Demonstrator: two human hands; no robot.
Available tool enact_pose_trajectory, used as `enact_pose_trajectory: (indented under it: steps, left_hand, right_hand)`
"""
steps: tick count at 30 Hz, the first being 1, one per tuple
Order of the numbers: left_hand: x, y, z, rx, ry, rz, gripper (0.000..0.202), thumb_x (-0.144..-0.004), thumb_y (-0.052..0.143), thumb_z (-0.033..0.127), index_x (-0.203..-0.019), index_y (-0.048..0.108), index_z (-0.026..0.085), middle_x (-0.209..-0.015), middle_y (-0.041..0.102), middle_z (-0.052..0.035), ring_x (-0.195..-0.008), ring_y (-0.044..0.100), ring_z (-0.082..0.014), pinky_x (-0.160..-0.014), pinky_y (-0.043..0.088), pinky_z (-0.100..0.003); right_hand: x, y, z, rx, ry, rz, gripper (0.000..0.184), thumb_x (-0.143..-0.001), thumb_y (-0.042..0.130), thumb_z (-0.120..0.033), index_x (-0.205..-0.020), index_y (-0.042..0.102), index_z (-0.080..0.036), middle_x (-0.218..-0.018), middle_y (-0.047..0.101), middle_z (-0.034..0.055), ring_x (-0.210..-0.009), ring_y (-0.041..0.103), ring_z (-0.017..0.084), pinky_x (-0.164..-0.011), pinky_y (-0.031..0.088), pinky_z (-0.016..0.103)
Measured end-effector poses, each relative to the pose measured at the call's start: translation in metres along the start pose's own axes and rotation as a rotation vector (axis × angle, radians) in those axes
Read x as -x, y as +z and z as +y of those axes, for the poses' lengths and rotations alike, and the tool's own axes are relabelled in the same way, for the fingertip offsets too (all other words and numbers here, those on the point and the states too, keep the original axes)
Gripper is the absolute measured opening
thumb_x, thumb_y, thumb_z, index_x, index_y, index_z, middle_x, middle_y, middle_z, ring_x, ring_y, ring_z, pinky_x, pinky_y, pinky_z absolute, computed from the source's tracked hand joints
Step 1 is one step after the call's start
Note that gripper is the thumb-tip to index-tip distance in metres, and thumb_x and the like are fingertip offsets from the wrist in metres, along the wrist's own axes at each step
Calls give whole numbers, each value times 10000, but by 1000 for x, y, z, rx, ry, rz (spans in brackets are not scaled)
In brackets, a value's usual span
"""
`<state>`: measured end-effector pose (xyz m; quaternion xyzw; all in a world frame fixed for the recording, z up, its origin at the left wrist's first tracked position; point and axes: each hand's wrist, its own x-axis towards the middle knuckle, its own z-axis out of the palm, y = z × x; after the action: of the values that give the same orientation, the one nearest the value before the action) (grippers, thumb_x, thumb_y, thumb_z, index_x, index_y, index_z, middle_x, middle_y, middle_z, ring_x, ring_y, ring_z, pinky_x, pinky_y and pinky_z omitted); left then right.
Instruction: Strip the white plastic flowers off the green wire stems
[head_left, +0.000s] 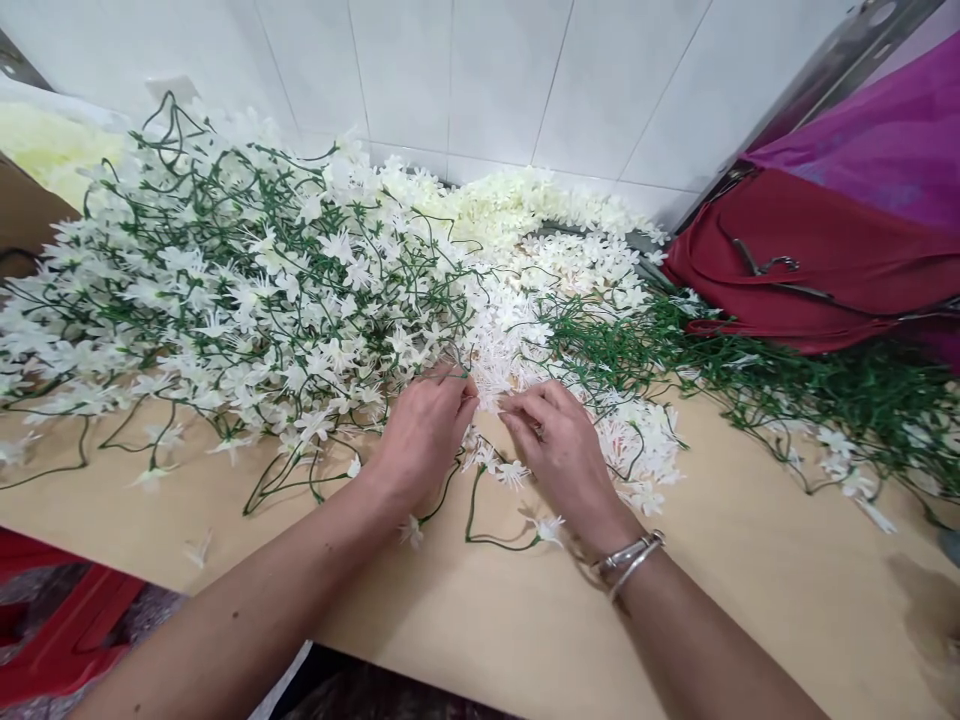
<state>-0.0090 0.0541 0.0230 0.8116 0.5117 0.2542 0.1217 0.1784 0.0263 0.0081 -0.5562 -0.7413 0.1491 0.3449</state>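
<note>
My left hand (427,425) is closed, thumb against the curled fingers, on a green artificial flower stem (444,492) that shows above and below the fist. My right hand (559,445), with silver bangles at the wrist, pinches beside loose white flower pieces (506,325); what its fingertips hold is too small to make out. A small gap lies between the two hands. Just below them, a green stem with white blossoms (471,510) rests on the table. To the left spreads a large heap of assembled white artificial flowers (300,290).
Bare green stems (607,345) lie to the right of the white pieces. Cream blossoms (517,200) line the tiled wall (495,80). A red bag (810,250) stands at the back right on the tan table (720,560). A red stool (67,630) is below left.
</note>
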Motion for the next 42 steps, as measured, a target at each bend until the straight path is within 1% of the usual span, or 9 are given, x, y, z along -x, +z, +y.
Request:
enact_pose_trajectory:
  steps: [3, 6, 10, 15, 18, 22, 33, 38, 42]
  left_hand:
    - [1, -2, 8, 133, 9, 159, 70, -953, 604, 152, -889, 621, 175, -879, 720, -35, -721, 635, -160, -715, 480, -296]
    - [4, 0, 18, 494, 13, 238, 62, -928, 657, 187, -873, 629, 181, -875, 735, -20, -726, 655, -126, -718, 518, -254]
    - [4, 6, 25, 981, -145, 117, 150, -889, 733, 284, -981, 675, 180, -830, 732, -21, -758, 707, -136, -687, 568, -235]
    - [1, 8, 26, 1242, -307, 18, 226, -852, 794, 334, -982, 734, 159, -839, 763, -38, -781, 739, -133, -695, 591, -215]
    - [1, 5, 28, 1278, -335, -1, 214, -850, 802, 337, -941, 749, 151, -848, 772, -41, -778, 750, -131, -694, 599, -210]
    - [2, 3, 31, 1319, -336, -9, 202, -846, 807, 334, -908, 757, 148, -846, 773, -30, -756, 752, -123, -693, 615, -208]
    - [6, 1, 33, 1285, -311, -49, 126, -872, 782, 294, -891, 766, 170, -806, 792, -33, -769, 759, -141, -670, 597, -211]
    - [12, 4, 31, 1042, -79, 58, 75, -930, 728, 263, -963, 779, 219, -921, 796, -20, -830, 728, -136, -758, 574, -252]
    - [14, 3, 29, 759, 101, 134, 104, -971, 672, 206, -993, 773, 225, -921, 804, -10, -821, 730, -129, -747, 552, -249]
  right_hand:
    - [1, -4, -1, -62, 16, 60, 153, -975, 575, -164, -872, 675, -217, -928, 646, 65, -900, 600, 234, -823, 475, 402]
    - [5, -11, 3, -182, 64, 231, 79, -967, 610, -204, -921, 670, -226, -941, 660, 43, -874, 615, 211, -794, 492, 369]
    - [9, -20, -1, -432, 162, 379, 164, -967, 650, -276, -1125, 678, -242, -961, 691, 33, -877, 650, 196, -824, 520, 363]
    - [11, -23, -24, -639, 124, 421, 24, -938, 702, -230, -948, 680, -233, -990, 741, 34, -830, 695, 171, -801, 556, 344]
    - [11, -22, -32, -641, 68, 451, 60, -933, 702, -182, -936, 682, -238, -1050, 752, 45, -941, 715, 190, -871, 565, 375]
    - [13, -19, -29, -479, 10, 425, 96, -909, 726, -159, -928, 734, -253, -1091, 689, 44, -1077, 663, 209, -917, 541, 390]
    - [17, -13, -21, -215, -81, 458, 141, -894, 717, -113, -931, 718, -249, -1033, 655, 35, -1010, 646, 197, -901, 533, 401]
    - [17, -9, -28, -308, 53, 437, 66, -902, 719, -178, -875, 711, -237, -1063, 659, 53, -1053, 642, 214, -885, 518, 397]
    - [15, -13, -27, -506, 141, 342, 58, -901, 716, -197, -855, 721, -232, -1183, 680, 73, -1184, 635, 234, -988, 498, 425]
